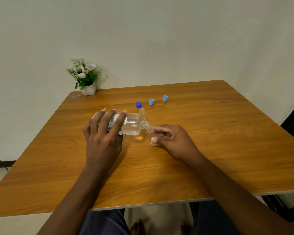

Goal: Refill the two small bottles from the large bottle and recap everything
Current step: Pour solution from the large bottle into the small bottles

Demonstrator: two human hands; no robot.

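Observation:
My left hand (103, 131) grips the large clear bottle (133, 125), tipped on its side with its open neck pointing right. The neck meets the mouth of a small clear bottle (150, 133), which my right hand (171, 138) holds tilted just above the table. A second small bottle (142, 112) stands upright and uncapped right behind the large bottle. Three caps lie in a row further back: a dark blue cap (138, 104), a light blue cap (151, 101) and another light blue cap (165, 98).
The wooden table (210, 150) fills the view, its front edge close to my body. A white pot of white flowers (85, 77) stands at the back left corner, with a small wrapper (76, 96) beside it. A wall runs behind.

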